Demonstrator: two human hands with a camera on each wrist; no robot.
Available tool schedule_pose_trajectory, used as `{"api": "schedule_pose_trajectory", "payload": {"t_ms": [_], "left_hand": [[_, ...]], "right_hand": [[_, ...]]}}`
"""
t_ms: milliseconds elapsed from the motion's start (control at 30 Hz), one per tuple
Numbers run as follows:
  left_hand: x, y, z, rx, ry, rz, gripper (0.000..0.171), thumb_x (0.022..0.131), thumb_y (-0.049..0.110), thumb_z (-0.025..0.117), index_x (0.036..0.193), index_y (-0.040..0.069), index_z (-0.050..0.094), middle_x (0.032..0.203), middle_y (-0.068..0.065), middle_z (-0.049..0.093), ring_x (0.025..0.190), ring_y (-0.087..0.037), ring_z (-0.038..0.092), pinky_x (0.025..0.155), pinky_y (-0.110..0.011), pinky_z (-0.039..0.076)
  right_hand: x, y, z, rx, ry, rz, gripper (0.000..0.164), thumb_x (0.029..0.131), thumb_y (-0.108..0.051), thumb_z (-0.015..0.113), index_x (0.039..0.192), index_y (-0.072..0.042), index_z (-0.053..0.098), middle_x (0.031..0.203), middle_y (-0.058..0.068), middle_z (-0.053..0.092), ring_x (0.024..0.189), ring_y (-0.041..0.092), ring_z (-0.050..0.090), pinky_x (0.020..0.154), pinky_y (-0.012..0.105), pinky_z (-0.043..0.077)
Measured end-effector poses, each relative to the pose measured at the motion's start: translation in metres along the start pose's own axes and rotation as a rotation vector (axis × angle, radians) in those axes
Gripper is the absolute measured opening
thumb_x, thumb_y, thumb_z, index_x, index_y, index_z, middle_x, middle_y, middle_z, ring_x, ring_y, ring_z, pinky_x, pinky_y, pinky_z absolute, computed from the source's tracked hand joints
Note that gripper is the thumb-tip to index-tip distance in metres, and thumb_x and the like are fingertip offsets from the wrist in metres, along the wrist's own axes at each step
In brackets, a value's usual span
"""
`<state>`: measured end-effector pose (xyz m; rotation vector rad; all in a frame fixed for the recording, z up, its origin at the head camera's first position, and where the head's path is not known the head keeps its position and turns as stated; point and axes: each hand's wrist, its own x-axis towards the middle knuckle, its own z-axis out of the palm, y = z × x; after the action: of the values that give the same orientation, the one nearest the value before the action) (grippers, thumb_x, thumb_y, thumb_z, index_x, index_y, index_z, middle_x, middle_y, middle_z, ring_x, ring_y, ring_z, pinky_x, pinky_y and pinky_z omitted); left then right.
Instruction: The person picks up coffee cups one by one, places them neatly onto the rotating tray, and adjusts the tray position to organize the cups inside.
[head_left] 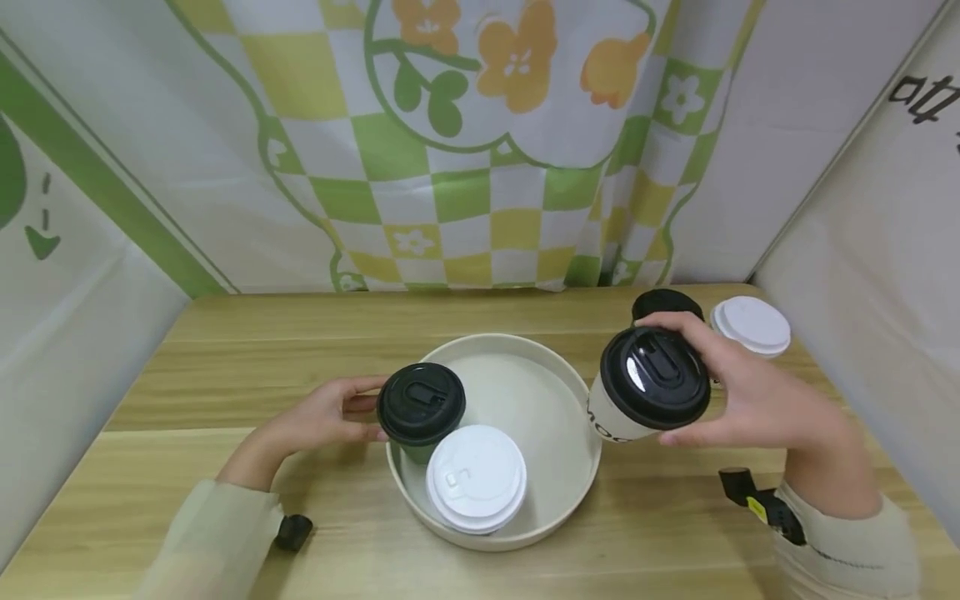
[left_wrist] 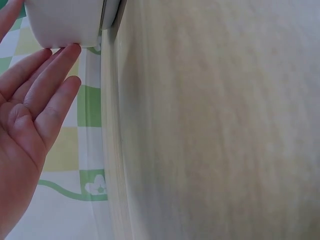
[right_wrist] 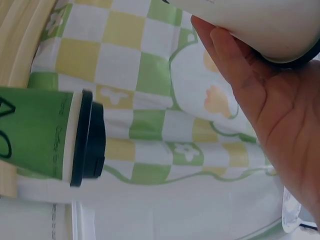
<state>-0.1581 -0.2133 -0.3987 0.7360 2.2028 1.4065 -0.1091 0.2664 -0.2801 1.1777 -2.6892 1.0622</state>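
My right hand grips a white paper coffee cup with a black lid, tilted and held up over the right rim of a round cream tray. In the right wrist view the fingers curl along the side of this cup. At the tray's left rim rests my left hand, its fingers nearly straight in the left wrist view, tips at the pale tray wall. Inside the tray, close to that hand, stand a green coffee cup with a black lid and a white-lidded cup.
Behind the right hand, at the table's back right, stand another black-lidded green cup and a white-lidded cup. A checked floral curtain hangs along the back edge of the wooden table. White fabric walls close both sides.
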Motion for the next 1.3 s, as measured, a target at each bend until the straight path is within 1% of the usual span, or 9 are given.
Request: {"api": "schedule_pose_trajectory", "payload": {"t_ms": [200,300,433,600,800,933,1067,1167,1300], "left_hand": [[0.001,0.0,0.0,-0.047,-0.035,0.005,0.075,0.084,0.007,0.077,0.148,-0.008,0.039,0.15,-0.028,0.043,0.135,-0.046,0.045,0.103,-0.027,0.05],[0.001,-0.001,0.0,-0.065,-0.045,0.002,0.076,0.085,0.006,0.075,0.148,-0.009,0.037,0.15,-0.029,0.042,0.135,-0.044,0.045,0.1,-0.021,0.05],[0.001,-0.001,-0.002,-0.068,-0.049,0.005,0.075,0.086,0.005,0.074,0.149,-0.008,0.036,0.15,-0.029,0.042,0.134,-0.036,0.048,0.098,-0.019,0.051],[0.002,0.0,-0.003,-0.062,-0.055,0.01,0.075,0.086,0.005,0.074,0.149,-0.008,0.036,0.151,-0.029,0.042,0.133,-0.024,0.051,0.099,-0.019,0.05],[0.005,0.001,-0.005,-0.073,-0.072,0.017,0.074,0.087,0.004,0.072,0.149,-0.01,0.034,0.151,-0.03,0.04,0.126,0.001,0.054,0.099,-0.021,0.051],[0.006,0.001,-0.006,-0.071,-0.075,0.023,0.074,0.087,0.004,0.072,0.149,-0.01,0.034,0.151,-0.03,0.04,0.123,0.007,0.054,0.101,-0.021,0.05],[0.005,0.0,-0.006,-0.07,-0.074,0.016,0.073,0.087,0.005,0.073,0.149,-0.009,0.035,0.151,-0.03,0.041,0.127,0.0,0.054,0.102,-0.02,0.049],[0.006,-0.001,-0.006,-0.06,-0.074,0.012,0.073,0.088,0.006,0.073,0.149,-0.008,0.036,0.151,-0.029,0.041,0.133,-0.017,0.052,0.101,-0.02,0.049],[0.006,0.0,-0.004,-0.057,-0.076,0.009,0.072,0.088,0.007,0.073,0.149,-0.007,0.037,0.151,-0.028,0.042,0.136,-0.036,0.047,0.101,-0.018,0.049]], "right_hand": [[0.01,-0.004,0.009,-0.02,-0.049,-0.047,0.102,0.066,-0.03,0.094,0.147,-0.019,0.035,0.135,-0.008,0.055,0.12,0.006,0.055,0.102,0.012,0.04],[0.016,-0.006,0.014,-0.008,-0.079,-0.062,0.101,0.067,-0.034,0.093,0.147,-0.016,0.034,0.136,-0.007,0.055,0.122,0.007,0.055,0.105,0.014,0.04],[0.022,-0.006,0.023,0.047,-0.121,-0.077,0.098,0.07,-0.036,0.091,0.147,-0.015,0.034,0.138,-0.006,0.054,0.125,0.01,0.054,0.108,0.016,0.041],[0.026,-0.006,0.033,0.081,-0.16,-0.092,0.093,0.072,-0.04,0.089,0.145,-0.02,0.035,0.136,-0.008,0.056,0.124,0.011,0.056,0.108,0.021,0.043],[0.027,-0.006,0.041,0.065,-0.192,-0.084,0.095,0.071,-0.041,0.089,0.145,-0.019,0.034,0.135,-0.009,0.056,0.122,0.01,0.058,0.106,0.026,0.046],[0.027,-0.004,0.046,0.055,-0.207,-0.062,0.098,0.071,-0.043,0.089,0.147,-0.016,0.034,0.138,-0.008,0.054,0.127,0.012,0.054,0.11,0.029,0.044],[0.028,-0.002,0.053,0.056,-0.215,-0.088,0.099,0.072,-0.047,0.087,0.147,-0.014,0.033,0.14,-0.006,0.052,0.129,0.013,0.052,0.111,0.03,0.042],[0.028,0.0,0.059,0.077,-0.222,-0.107,0.098,0.071,-0.046,0.088,0.147,-0.016,0.033,0.138,-0.007,0.053,0.127,0.012,0.053,0.111,0.029,0.042],[0.027,0.001,0.064,0.112,-0.238,-0.082,0.098,0.07,-0.044,0.089,0.146,-0.018,0.033,0.138,-0.008,0.054,0.127,0.012,0.055,0.112,0.029,0.042]]}}
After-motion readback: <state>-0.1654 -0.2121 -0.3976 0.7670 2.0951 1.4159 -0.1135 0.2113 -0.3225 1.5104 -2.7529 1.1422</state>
